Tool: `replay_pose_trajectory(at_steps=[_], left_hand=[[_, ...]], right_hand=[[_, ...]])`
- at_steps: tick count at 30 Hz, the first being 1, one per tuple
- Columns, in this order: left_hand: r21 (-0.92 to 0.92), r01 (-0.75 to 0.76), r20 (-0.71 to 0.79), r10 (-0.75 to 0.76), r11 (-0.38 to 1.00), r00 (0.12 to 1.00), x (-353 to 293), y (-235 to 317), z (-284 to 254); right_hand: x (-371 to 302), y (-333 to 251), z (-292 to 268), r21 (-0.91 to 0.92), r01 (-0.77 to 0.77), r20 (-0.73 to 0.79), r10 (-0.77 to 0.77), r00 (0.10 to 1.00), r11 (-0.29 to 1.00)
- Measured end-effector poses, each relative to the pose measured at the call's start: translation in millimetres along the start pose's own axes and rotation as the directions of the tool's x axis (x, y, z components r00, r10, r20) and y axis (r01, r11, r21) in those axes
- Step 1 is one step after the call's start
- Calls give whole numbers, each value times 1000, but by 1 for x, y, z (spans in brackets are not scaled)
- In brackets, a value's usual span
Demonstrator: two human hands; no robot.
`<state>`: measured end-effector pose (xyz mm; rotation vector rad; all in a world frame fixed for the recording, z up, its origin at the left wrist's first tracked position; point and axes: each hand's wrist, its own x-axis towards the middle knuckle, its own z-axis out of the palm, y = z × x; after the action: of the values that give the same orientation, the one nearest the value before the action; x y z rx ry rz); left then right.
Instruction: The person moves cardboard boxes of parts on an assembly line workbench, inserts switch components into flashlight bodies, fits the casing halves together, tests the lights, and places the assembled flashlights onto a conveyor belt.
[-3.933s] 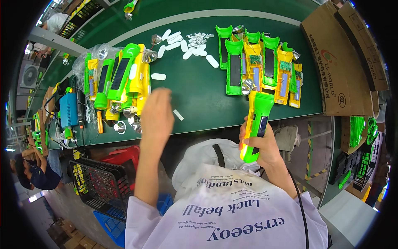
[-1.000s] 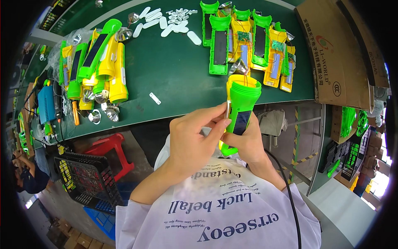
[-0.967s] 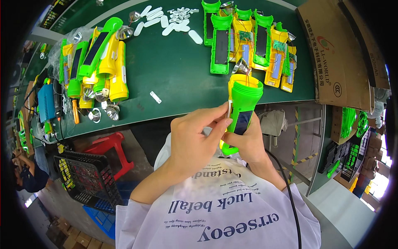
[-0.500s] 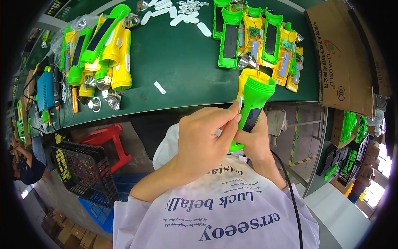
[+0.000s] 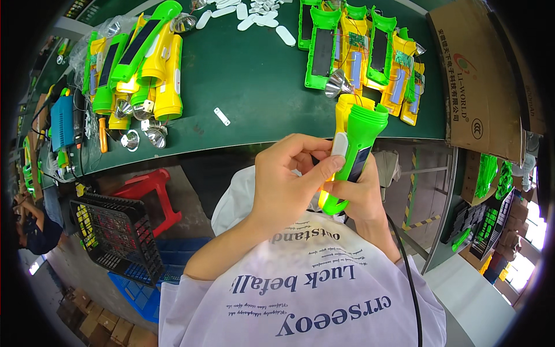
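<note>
A green and yellow flashlight housing [image 5: 366,128] is held upright in front of me, its wide end toward the table, a dark panel on its green side. My right hand [image 5: 363,195] wraps around its lower part. Against the seam, on the side facing left, lies a white oval cover piece [image 5: 340,143]. My left hand [image 5: 287,173] pinches it there, the thumb in front and the fingers partly hidden behind. Just beyond the housing's wide end, a silver reflector cup [image 5: 337,85] with thin wires sits beside opened housings [image 5: 322,46] that show circuit boards and batteries.
On the green table [image 5: 248,87], closed flashlights [image 5: 166,81] are piled at left, with reflectors beside them. White oval pieces [image 5: 284,36] lie at the back, and one small white strip [image 5: 222,116] nearer. A cardboard box [image 5: 477,87] stands at right. A red stool [image 5: 156,194] and black crate [image 5: 118,240] are below left.
The housing has turned slightly and tilted, so the white oval piece now shows on its side. My left fingers have opened out around that piece, with the thumb pressing on it.
</note>
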<state>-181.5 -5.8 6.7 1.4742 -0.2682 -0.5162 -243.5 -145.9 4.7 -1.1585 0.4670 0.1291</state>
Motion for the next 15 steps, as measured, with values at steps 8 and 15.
replay_pose_trajectory(at_steps=[8, 15], left_hand=[[-268, 0, -47, -13, 963, 999, 1, -15, 3], [164, 90, -15, -89, 982, 996, 1, 4, -5]], right_hand=[[1, -10, 5, -30, -108, 44, 109, 993, 994], [5, 0, 16, -407, 107, 62, -89, 994, 907]])
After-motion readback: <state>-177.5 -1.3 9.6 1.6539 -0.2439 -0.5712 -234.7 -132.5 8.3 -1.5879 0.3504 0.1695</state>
